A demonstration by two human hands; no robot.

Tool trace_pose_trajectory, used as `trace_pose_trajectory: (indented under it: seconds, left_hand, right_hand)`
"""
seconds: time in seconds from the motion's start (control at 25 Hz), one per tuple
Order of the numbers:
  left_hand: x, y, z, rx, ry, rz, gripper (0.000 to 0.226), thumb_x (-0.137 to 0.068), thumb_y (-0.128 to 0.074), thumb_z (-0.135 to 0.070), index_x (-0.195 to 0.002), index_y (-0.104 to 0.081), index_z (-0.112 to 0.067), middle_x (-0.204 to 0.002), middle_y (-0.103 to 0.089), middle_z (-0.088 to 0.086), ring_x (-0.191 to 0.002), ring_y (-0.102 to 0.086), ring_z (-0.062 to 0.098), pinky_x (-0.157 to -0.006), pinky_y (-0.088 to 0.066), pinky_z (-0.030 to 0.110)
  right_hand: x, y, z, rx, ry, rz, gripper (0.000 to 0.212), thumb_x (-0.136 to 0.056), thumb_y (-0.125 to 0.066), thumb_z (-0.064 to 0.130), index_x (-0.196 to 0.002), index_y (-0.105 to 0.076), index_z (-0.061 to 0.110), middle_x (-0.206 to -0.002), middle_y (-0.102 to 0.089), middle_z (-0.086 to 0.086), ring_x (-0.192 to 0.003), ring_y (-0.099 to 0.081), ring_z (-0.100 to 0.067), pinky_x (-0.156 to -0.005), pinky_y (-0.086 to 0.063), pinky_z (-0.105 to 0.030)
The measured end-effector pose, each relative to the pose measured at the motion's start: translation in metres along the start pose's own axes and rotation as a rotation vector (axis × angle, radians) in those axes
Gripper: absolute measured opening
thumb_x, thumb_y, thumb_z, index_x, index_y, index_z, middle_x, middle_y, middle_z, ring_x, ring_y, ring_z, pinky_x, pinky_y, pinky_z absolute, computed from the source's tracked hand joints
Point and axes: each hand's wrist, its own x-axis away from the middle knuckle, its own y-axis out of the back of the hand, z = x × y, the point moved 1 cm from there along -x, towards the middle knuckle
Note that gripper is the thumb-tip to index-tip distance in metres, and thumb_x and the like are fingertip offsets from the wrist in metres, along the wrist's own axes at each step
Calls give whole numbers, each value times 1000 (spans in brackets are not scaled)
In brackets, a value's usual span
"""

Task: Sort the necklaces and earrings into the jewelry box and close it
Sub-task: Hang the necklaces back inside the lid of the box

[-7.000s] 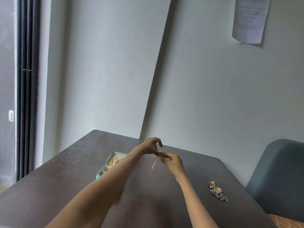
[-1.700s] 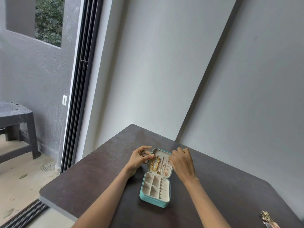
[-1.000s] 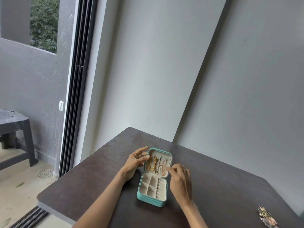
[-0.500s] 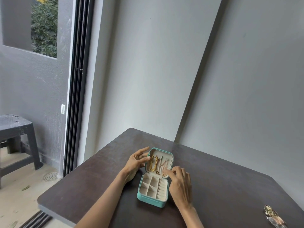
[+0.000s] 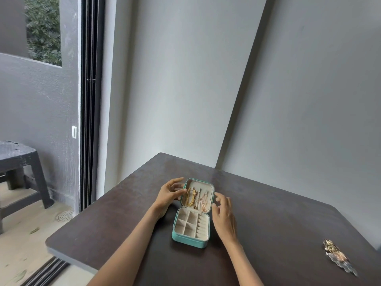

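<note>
A small teal jewelry box [image 5: 188,241] lies open on the dark table [image 5: 278,223]. Its raised lid [image 5: 210,187] holds gold and rose necklaces [image 5: 195,200] hanging side by side. The beige compartments of the base look empty. My left hand [image 5: 168,196] rests against the lid's left edge, thumb and fingers touching it. My right hand [image 5: 223,215] hovers just right of the box with its fingers spread, holding nothing. A pile of earrings [image 5: 338,257] lies far right on the table.
The table stands in a corner against grey walls. Its left edge [image 5: 61,247] drops to a floor with a sliding-door track. A dark stool [image 5: 18,162] stands outside at the left.
Seven seconds ago both hands held a rose chain in the air. Since then it hangs in the lid. My right hand has just drawn back from the lid to the box's right side.
</note>
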Motion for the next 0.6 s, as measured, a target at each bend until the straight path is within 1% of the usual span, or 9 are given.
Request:
trace_pose_trajectory:
  seconds: [0.04,0.08,0.16,0.24,0.32,0.4,0.48,0.56,0.6]
  left_hand:
    - [1,-2,-1,-17,-1,-25,37,-81,-69,-4,-116,-58,-13,-104,-62,12,-74,-61,15,-58,-52,21]
    - [1,-3,-1,-17,5,-55,33,-85,-65,-4,-116,-58,-11,-106,-61,13,-68,-61,12,-55,-53,21]
    - [2,-3,-2,20,22,-103,28,-89,-61,-8,-117,-56,-8,-106,-60,13,-58,-61,10,-52,-54,22]
    - [2,-4,-4,69,42,-119,25,-92,-56,-12,-117,-55,-7,-101,-61,11,-56,-62,11,-51,-54,24]
    - [4,-6,-7,117,73,-115,25,-95,-51,-19,-118,-51,-10,-97,-63,8,-61,-65,14,-56,-55,27]
    - [7,-10,-8,172,105,-90,29,-95,-50,-31,-118,-47,-15,-99,-63,7,-73,-66,20,-65,-56,31]
    - [10,-18,-7,229,112,-59,39,-86,-53,-42,-117,-45,-19,-100,-63,7,-80,-67,22,-69,-56,31]
    - [11,-31,-5,285,120,-47,40,-81,-52,-44,-113,-47,-20,-101,-62,8,-82,-67,23,-70,-57,30]
    - [11,-38,-4,296,125,-48,35,-85,-52,-43,-112,-48,-20,-101,-61,9,-83,-67,23,-70,-56,29]
  right_hand:
    - [-2,-1,-2,-106,-73,59,30,-92,-53,9,-121,-54,13,-113,-58,-2,-88,-58,-13,-66,-43,-12]
    - [-3,-2,-3,-180,-138,97,30,-92,-54,11,-122,-54,11,-114,-60,-4,-86,-57,-12,-64,-39,-4]
    - [-5,-4,-7,-268,-235,112,31,-90,-58,11,-120,-57,10,-113,-63,-6,-78,-56,-11,-62,-39,-1]
    - [-5,-4,-9,-306,-289,112,36,-86,-62,10,-122,-58,12,-112,-63,-3,-69,-55,-6,-61,-41,-3]
    - [-4,-3,-12,-330,-330,112,41,-83,-65,9,-124,-58,14,-112,-63,1,-67,-56,-6,-61,-42,-8]
    - [-3,-3,-12,-364,-380,76,43,-82,-65,10,-124,-59,16,-114,-64,2,-70,-58,-7,-67,-45,-14]
    - [-2,1,-13,-383,-428,-4,42,-80,-64,10,-122,-61,17,-115,-65,2,-74,-60,-9,-74,-46,-21]
    - [-1,7,-16,-401,-482,-87,40,-80,-63,10,-119,-64,17,-115,-67,2,-81,-61,-11,-76,-45,-22]
    - [0,10,-18,-409,-506,-115,39,-80,-62,9,-118,-65,17,-113,-68,2,-84,-60,-11,-77,-44,-22]
